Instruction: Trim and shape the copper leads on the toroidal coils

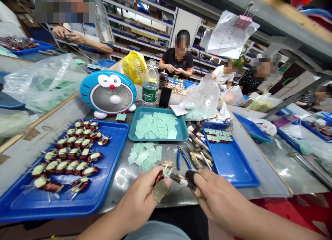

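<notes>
Near the table's front edge, my left hand (141, 191) is closed around a copper-wound coil (158, 178) with metal leads standing up. A small greenish plate (160, 190) sits against the coil at my thumb. My right hand (218, 193), a black cover on one finger, grips a tool (181, 180) with a dark shaft and a wooden handle. The tool's tip reaches close to the coil's leads; whether it touches them I cannot tell. Just beyond my hands lie loose pale green square cards (145, 155) and blue-handled pliers (183, 159).
At left, a blue tray (103, 184) carries rows of coils. A teal tray (158, 139) holds more green cards; behind it stand a cartoon-faced fan (108, 93) and a water bottle (150, 86). Several tools lie beside the right blue tray (233, 164). Co-workers sit across the bench.
</notes>
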Tool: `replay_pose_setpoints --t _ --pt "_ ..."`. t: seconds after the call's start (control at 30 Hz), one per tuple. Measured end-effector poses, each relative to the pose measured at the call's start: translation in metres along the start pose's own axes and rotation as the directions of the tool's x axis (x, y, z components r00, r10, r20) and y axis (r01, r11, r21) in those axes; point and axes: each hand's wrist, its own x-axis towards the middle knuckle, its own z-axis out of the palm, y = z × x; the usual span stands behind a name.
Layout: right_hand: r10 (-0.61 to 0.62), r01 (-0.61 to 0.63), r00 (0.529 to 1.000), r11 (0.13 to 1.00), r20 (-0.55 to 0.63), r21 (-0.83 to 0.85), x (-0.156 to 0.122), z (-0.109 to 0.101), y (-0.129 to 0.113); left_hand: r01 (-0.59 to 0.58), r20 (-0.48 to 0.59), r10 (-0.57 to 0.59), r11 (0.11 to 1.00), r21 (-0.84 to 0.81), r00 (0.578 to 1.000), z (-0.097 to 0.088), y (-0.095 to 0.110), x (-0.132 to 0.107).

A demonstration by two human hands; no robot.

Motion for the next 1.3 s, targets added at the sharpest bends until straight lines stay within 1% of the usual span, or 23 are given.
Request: replay_pose_setpoints --t 0.07,0.1,0.13,0.2,0.23,0.27,0.33,0.37,0.4,0.43,0.5,0.57,0.6,0.67,0.77,0.87,0.93,0.97,1.03,1.1,1.17,1.2,1.3 --pt "0.001 -0.007 0.999 0.995 -0.053 -0.104 0.003 0.002 0.002 0.062 -0.014 -0.062 0.997 -0.04 0.998 0.004 -0.003 0.0" --pt "0.011 -0.02 0.997 0.991 -0.073 -0.13 0.005 0.002 0.003 0.085 -0.022 -0.087 0.993 -0.08 0.996 0.006 -0.004 0.0" --pt "0.026 -0.036 0.996 0.992 -0.089 -0.117 0.006 0.004 0.003 0.099 -0.027 -0.104 0.986 -0.134 0.994 0.008 -0.005 0.0" --pt "0.08 -0.077 0.99 0.997 -0.12 0.027 0.006 0.011 0.003 0.121 -0.027 -0.136 0.943 -0.309 0.99 0.009 -0.005 0.003" --pt "0.124 -0.106 0.983 0.985 -0.134 0.134 0.005 0.016 0.002 0.139 -0.014 -0.161 0.888 -0.438 0.987 0.009 -0.004 0.004" --pt "0.175 -0.137 0.975 0.959 -0.14 0.247 0.004 0.024 0.001 0.159 0.005 -0.191 0.799 -0.579 0.982 0.008 -0.004 0.006" --pt "0.284 -0.208 0.952 0.874 -0.115 0.439 0.001 0.043 -0.003 0.183 0.058 -0.235 0.554 -0.812 0.97 0.005 -0.003 0.01" --pt "0.328 -0.241 0.94 0.828 -0.089 0.507 -0.001 0.053 -0.006 0.186 0.085 -0.239 0.44 -0.879 0.967 0.004 -0.004 0.011" --pt "0.358 -0.263 0.931 0.786 -0.065 0.559 -0.002 0.062 -0.009 0.187 0.109 -0.231 0.347 -0.919 0.967 0.002 -0.004 0.012" --pt "0.375 -0.273 0.926 0.751 -0.048 0.602 -0.003 0.07 -0.012 0.194 0.136 -0.214 0.275 -0.942 0.967 0.001 -0.005 0.013" --pt "0.388 -0.262 0.921 0.702 -0.046 0.662 -0.003 0.082 -0.017 0.223 0.197 -0.161 0.159 -0.962 0.967 -0.001 -0.008 0.012" --pt "0.392 -0.24 0.918 0.67 -0.061 0.703 -0.005 0.086 -0.019 0.257 0.25 -0.099 0.068 -0.964 0.963 -0.001 -0.011 0.011" --pt "0.399 -0.239 0.915 0.655 -0.06 0.717 -0.006 0.087 -0.019 0.272 0.269 -0.069 0.035 -0.962 0.961 -0.001 -0.013 0.01" --pt "0.412 -0.255 0.911 0.628 -0.035 0.735 -0.008 0.087 -0.017 0.282 0.282 -0.031 -0.002 -0.959 0.959 0.001 -0.017 0.009" --pt "0.427 -0.292 0.904 0.612 0.004 0.735 -0.011 0.089 -0.014 0.27 0.27 -0.022 -0.003 -0.963 0.963 0.002 -0.019 0.009" --pt "0.427 -0.306 0.904 0.612 0.021 0.729 -0.012 0.095 -0.014 0.254 0.253 -0.024 0.01 -0.967 0.967 0.001 -0.017 0.011" --pt "0.423 -0.306 0.906 0.616 0.024 0.726 -0.012 0.1 -0.014 0.216 0.214 -0.05 0.045 -0.975 0.976 0.001 -0.014 0.012" --pt "0.425 -0.308 0.905 0.623 0.019 0.719 -0.013 0.101 -0.014 0.184 0.178 -0.075 0.085 -0.979 0.981 0.001 -0.012 0.013" --pt "0.445 -0.315 0.896 0.647 -0.007 0.694 -0.013 0.103 -0.013 0.121 0.093 -0.136 0.217 -0.969 0.986 0.003 -0.011 0.013" --pt "0.45 -0.321 0.893 0.683 -0.031 0.656 -0.015 0.102 -0.013 0.069 0.001 -0.172 0.391 -0.918 0.985 0.006 -0.012 0.012" --pt "0.427 -0.311 0.903 0.733 -0.052 0.605 -0.017 0.097 -0.016 0.038 -0.064 -0.162 0.562 -0.827 0.985 0.011 -0.015 0.012" --pt "0.406 -0.299 0.912 0.762 -0.064 0.575 -0.018 0.094 -0.018 0.026 -0.087 -0.148 0.63 -0.776 0.985 0.014 -0.018 0.011" --pt "0.348 -0.241 0.928 0.834 -0.133 0.496 -0.018 0.082 -0.026 -0.03 -0.163 -0.096 0.772 -0.635 0.982 0.023 -0.026 0.01"
